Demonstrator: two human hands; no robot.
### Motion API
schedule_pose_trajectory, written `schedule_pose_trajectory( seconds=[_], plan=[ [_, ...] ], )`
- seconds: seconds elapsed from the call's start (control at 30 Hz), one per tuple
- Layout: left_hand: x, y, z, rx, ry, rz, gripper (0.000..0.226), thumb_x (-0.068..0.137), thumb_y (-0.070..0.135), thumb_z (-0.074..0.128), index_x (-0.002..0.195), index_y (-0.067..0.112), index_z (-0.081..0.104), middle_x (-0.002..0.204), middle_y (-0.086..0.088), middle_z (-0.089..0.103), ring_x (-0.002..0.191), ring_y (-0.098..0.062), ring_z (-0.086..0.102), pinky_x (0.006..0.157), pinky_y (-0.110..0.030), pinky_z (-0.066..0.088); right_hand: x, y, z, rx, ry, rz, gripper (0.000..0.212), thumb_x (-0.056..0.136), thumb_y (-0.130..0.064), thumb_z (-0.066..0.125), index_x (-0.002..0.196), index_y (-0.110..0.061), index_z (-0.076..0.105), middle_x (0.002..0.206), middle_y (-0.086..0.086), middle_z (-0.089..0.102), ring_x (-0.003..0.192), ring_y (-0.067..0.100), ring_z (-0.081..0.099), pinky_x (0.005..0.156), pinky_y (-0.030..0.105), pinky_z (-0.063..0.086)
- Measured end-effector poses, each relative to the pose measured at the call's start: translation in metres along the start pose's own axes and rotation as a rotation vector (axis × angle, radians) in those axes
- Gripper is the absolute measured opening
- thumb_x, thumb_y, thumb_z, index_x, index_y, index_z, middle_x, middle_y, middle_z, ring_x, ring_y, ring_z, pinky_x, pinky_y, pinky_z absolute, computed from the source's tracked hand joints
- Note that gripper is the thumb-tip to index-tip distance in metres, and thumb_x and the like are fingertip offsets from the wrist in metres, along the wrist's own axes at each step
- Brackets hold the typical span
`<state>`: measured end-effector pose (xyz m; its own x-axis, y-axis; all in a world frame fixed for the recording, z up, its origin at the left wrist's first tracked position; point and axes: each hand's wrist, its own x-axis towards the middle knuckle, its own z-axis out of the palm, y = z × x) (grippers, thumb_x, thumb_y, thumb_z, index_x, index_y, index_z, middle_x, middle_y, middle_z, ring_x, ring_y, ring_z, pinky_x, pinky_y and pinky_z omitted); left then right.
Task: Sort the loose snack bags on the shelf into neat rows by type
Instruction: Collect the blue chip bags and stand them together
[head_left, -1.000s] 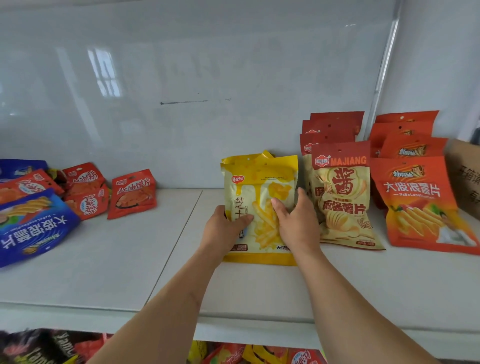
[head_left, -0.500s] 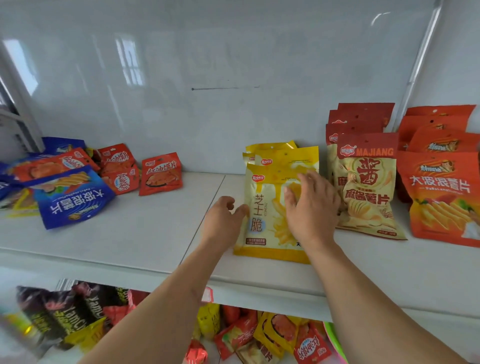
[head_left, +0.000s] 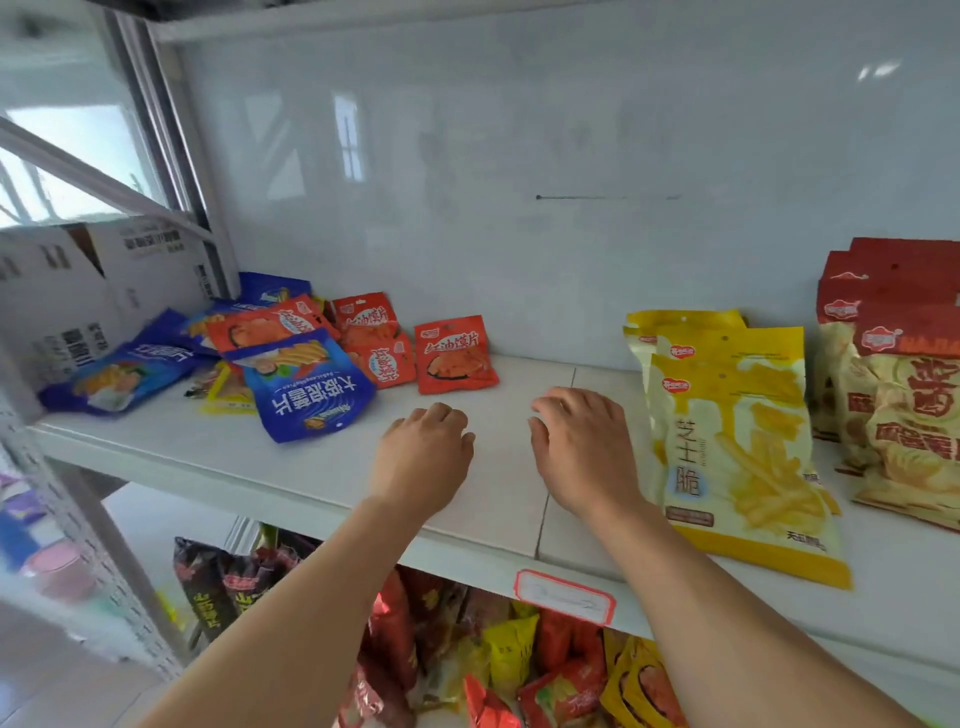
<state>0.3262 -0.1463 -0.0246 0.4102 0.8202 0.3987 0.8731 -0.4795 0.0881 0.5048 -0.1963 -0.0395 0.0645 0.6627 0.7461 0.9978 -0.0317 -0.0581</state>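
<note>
Both hands, left (head_left: 423, 457) and right (head_left: 582, 452), hover empty, fingers loosely curled. Right of them, yellow bags (head_left: 737, 447) and red-topped bags (head_left: 898, 374) stand rowed. Left, the loose pile (head_left: 291, 364) remains unsorted.

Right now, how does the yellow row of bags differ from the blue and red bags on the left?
The yellow bags overlap front to back in one straight row; the blue and red bags lie in a jumbled heap. The yellow bags are one type; the heap mixes several. Both sit on the same shelf, and neither hand touches them.
</note>
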Motion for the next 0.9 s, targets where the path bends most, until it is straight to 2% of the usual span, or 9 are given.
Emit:
schedule_pose_trajectory(
  seconds=[0.2, 0.4, 0.63, 0.73, 0.83, 0.9],
  plan=[
    [0.001, -0.092, -0.015, 0.022, 0.026, -0.023, 0.034, 0.105, 0.038, 0.042, 0.125, 0.021, 0.062, 0.127, 0.004, 0.063, 0.117, -0.019, 0.058, 0.092, -0.037, 0.048, 0.025, -0.091, 0.036, 0.06, -0.149, 0.041, 0.021, 0.094, -0.023, 0.06, 0.111, -0.016, 0.07, 0.112, 0.003, 0.069, 0.103, 0.029, 0.062, 0.088, 0.041, 0.046],
    [0.01, -0.169, -0.014, -0.047, 0.051, -0.088, 0.029, 0.102, 0.032, 0.045, 0.11, 0.015, 0.067, 0.116, -0.001, 0.066, 0.109, -0.025, 0.06, 0.082, -0.036, 0.047, 0.059, -0.158, 0.068, 0.16, -0.189, 0.085, 0.023, 0.098, -0.027, 0.055, 0.116, -0.017, 0.066, 0.119, 0.002, 0.066, 0.111, 0.026, 0.058, 0.088, 0.038, 0.043],
    [0.034, -0.228, -0.011, -0.148, 0.114, -0.198, 0.03, 0.102, 0.036, 0.05, 0.117, 0.017, 0.067, 0.121, -0.003, 0.066, 0.111, -0.026, 0.062, 0.081, -0.036, 0.05, 0.096, -0.209, 0.107, 0.375, -0.255, 0.18, 0.031, 0.1, -0.031, 0.052, 0.124, -0.015, 0.063, 0.121, 0.004, 0.065, 0.113, 0.025, 0.058, 0.091, 0.036, 0.046],
    [0.045, -0.249, -0.017, -0.196, 0.133, -0.288, 0.033, 0.102, 0.039, 0.049, 0.126, 0.022, 0.065, 0.132, 0.001, 0.063, 0.115, -0.023, 0.061, 0.085, -0.035, 0.051, 0.113, -0.231, 0.122, 0.478, -0.263, 0.197, 0.031, 0.101, -0.034, 0.052, 0.125, -0.017, 0.061, 0.123, 0.002, 0.064, 0.114, 0.021, 0.058, 0.086, 0.034, 0.05],
    [0.052, -0.281, -0.023, -0.265, 0.144, -0.404, 0.035, 0.102, 0.04, 0.048, 0.129, 0.022, 0.062, 0.131, -0.001, 0.062, 0.115, -0.023, 0.06, 0.088, -0.037, 0.053, 0.128, -0.257, 0.137, 0.571, -0.265, 0.205, 0.027, 0.101, -0.034, 0.052, 0.121, -0.019, 0.062, 0.119, 0.0, 0.063, 0.109, 0.018, 0.06, 0.077, 0.029, 0.049],
    [0.057, -0.305, -0.027, -0.324, 0.188, -0.47, 0.035, 0.1, 0.038, 0.051, 0.129, 0.022, 0.06, 0.13, -0.002, 0.062, 0.115, -0.026, 0.059, 0.09, -0.041, 0.053, 0.134, -0.277, 0.143, 0.647, -0.263, 0.206, 0.025, 0.101, -0.032, 0.053, 0.119, -0.018, 0.063, 0.119, -0.001, 0.064, 0.109, 0.016, 0.061, 0.077, 0.028, 0.052]
  ],
)
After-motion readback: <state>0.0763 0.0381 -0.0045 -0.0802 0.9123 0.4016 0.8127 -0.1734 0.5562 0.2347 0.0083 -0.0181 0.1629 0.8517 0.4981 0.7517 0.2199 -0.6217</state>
